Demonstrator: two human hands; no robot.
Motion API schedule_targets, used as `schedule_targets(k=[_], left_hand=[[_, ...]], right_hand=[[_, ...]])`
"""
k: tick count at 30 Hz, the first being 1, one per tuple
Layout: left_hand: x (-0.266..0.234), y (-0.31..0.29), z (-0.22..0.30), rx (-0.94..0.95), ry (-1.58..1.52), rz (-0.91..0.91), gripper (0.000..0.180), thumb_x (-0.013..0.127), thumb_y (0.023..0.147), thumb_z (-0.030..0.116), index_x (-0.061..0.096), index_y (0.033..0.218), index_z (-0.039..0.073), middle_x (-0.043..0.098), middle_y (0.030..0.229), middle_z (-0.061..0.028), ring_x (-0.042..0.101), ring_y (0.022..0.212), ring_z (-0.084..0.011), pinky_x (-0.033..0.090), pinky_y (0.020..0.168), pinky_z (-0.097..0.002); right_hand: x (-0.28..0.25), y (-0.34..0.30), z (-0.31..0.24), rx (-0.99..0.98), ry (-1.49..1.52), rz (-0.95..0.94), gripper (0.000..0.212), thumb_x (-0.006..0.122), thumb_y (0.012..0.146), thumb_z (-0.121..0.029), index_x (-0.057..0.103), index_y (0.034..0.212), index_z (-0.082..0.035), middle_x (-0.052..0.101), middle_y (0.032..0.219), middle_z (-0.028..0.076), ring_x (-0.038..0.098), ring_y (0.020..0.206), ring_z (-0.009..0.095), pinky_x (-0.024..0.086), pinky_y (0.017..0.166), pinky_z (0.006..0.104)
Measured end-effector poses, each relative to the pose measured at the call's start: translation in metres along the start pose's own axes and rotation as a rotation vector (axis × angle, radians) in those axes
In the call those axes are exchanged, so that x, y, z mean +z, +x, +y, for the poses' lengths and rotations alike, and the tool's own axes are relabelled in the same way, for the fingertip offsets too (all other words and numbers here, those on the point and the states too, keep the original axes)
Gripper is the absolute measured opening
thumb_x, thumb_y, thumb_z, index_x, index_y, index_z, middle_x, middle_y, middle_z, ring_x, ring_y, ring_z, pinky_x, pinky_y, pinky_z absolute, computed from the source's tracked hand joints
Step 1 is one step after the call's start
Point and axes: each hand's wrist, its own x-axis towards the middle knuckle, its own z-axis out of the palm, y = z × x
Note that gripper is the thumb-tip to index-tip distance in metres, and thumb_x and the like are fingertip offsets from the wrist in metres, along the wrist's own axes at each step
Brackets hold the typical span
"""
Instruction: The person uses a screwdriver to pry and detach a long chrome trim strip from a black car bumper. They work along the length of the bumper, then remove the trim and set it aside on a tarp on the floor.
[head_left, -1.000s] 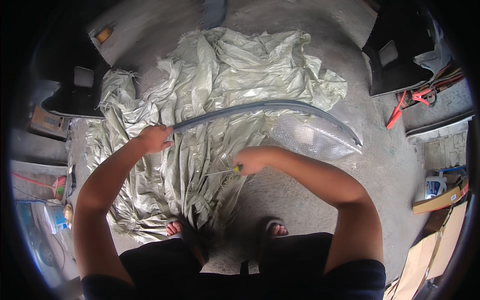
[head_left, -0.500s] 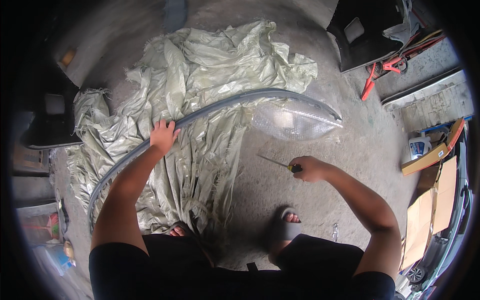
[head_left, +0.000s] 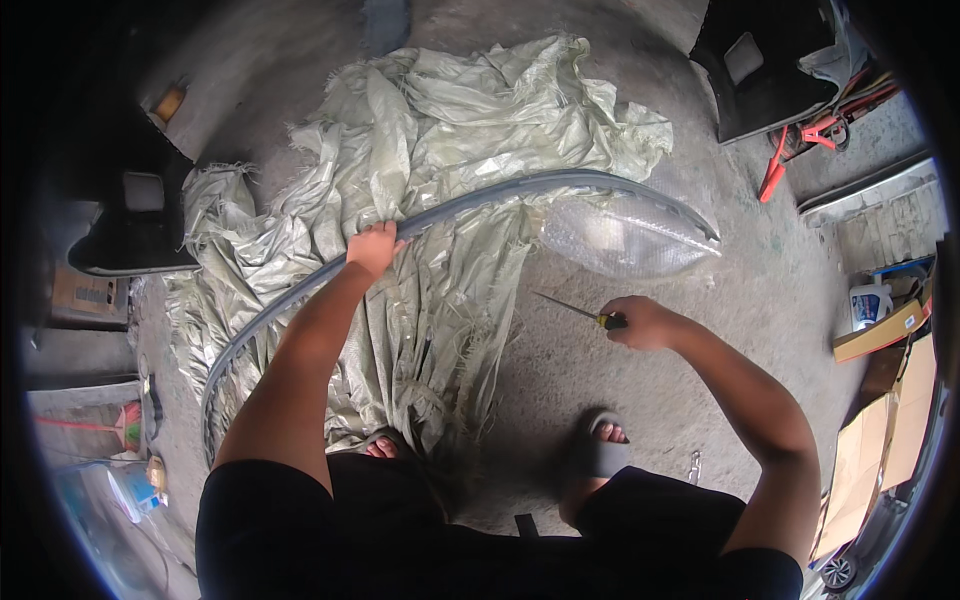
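A long, curved dark grey plastic trim strip (head_left: 480, 192) arcs over a crumpled pale woven plastic sheet (head_left: 440, 125). Its right end rests over a piece of clear bubble wrap (head_left: 610, 238); the lower left end is partly hidden behind my arm. My left hand (head_left: 374, 248) grips the strip left of its middle, fingers closed over the edge. In my right hand (head_left: 642, 323) is a screwdriver (head_left: 612, 320) with a yellow and black handle. Its thin shaft points left, above bare concrete and apart from the strip.
Black moulded panels stand at the left (head_left: 130, 220) and upper right (head_left: 765, 65). Red clamps with cables (head_left: 775, 165) lie by the right-hand panel. Farther right are a white bottle (head_left: 868, 305) and cardboard (head_left: 865, 470). My sandalled feet (head_left: 608, 455) are close below; a small clear object (head_left: 695, 467) lies nearby.
The whole view has shifted, so the scene sits farther right. My left hand has moved slightly forward, its fingers now closed round the strip's edge. The screwdriver stays in my right hand.
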Motion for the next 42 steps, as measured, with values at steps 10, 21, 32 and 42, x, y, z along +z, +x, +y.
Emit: schedule_targets(k=[10, 21, 32, 42], left_hand=[[-0.064, 0.011, -0.016, 0.158, -0.392, -0.285, 0.057, 0.058, 0.106, 0.053, 0.066, 0.1, -0.003, 0.07, 0.089, -0.0285, 0.068, 0.087, -0.0486, 0.053, 0.081, -0.0535], [-0.066, -0.027, 0.017, 0.239, -0.593, -0.712, 0.069, 0.048, 0.11, 0.057, 0.073, 0.102, -0.006, 0.071, 0.09, -0.0287, 0.069, 0.085, -0.0402, 0.053, 0.085, -0.0472], [-0.067, -0.03, 0.046, 0.353, -0.263, -0.715, 0.073, 0.041, 0.108, 0.064, 0.075, 0.111, -0.001, 0.073, 0.103, -0.0286, 0.07, 0.103, -0.0465, 0.054, 0.091, -0.0542], [-0.096, 0.02, 0.155, 0.289, -0.414, -0.334, 0.089, 0.076, 0.086, 0.066, 0.057, 0.136, -0.005, 0.061, 0.136, -0.028, 0.059, 0.131, -0.0417, 0.05, 0.109, -0.0496]], right_hand=[[-0.015, -0.017, 0.012, 0.118, 0.159, -0.022, 0.048, 0.076, 0.09, -0.022, 0.068, 0.133, -0.003, 0.075, 0.115, 0.022, 0.074, 0.098, 0.033, 0.057, 0.09, 0.0404], [-0.065, -0.03, -0.036, -0.121, -0.066, 0.129, 0.039, 0.073, 0.093, -0.021, 0.07, 0.127, -0.001, 0.074, 0.107, 0.02, 0.07, 0.095, 0.032, 0.055, 0.086, 0.0407], [-0.061, -0.028, -0.017, -0.015, -0.136, 0.15, 0.039, 0.068, 0.094, -0.021, 0.072, 0.126, 0.0, 0.072, 0.119, 0.024, 0.069, 0.11, 0.04, 0.054, 0.096, 0.0443], [-0.088, 0.004, 0.009, -0.1, -0.207, 0.259, 0.042, 0.07, 0.089, -0.024, 0.072, 0.124, 0.0, 0.072, 0.119, 0.024, 0.068, 0.112, 0.04, 0.054, 0.099, 0.0442]])
